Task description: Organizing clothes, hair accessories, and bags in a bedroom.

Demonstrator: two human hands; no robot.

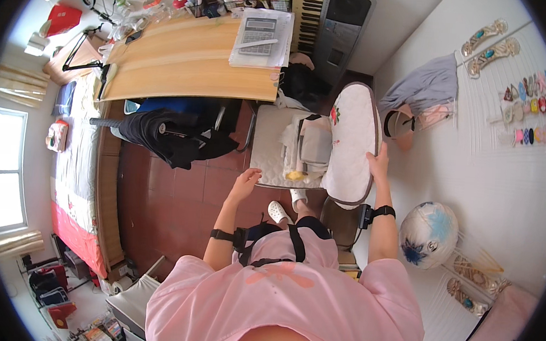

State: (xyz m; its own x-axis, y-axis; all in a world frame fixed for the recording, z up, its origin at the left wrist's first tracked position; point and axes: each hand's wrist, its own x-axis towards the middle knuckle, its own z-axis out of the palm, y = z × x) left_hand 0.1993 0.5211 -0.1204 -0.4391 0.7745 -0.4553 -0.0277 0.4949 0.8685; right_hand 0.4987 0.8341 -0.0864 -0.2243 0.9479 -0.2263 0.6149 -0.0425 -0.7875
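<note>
A white quilted fabric lid (352, 147) with brown edging and a red flower print stands tilted up at the right of a padded storage box. My right hand (377, 162) grips the lid's outer edge. Beside it, folded pale cloths (316, 145) and a small yellow item (295, 175) lie on the quilted beige surface (270, 142). My left hand (247, 182) is at that surface's near left corner, its fingers slightly curled and seemingly holding nothing; whether they touch the edge I cannot tell.
A wooden desk (181, 59) with papers and a calculator (257, 36) stands ahead. Black clothing (171, 132) hangs over a chair at the left. An electronic keyboard (342, 23) leans at the back right. A white patterned ball (429, 235) is near the right wall, and a bed (77, 157) stands far left.
</note>
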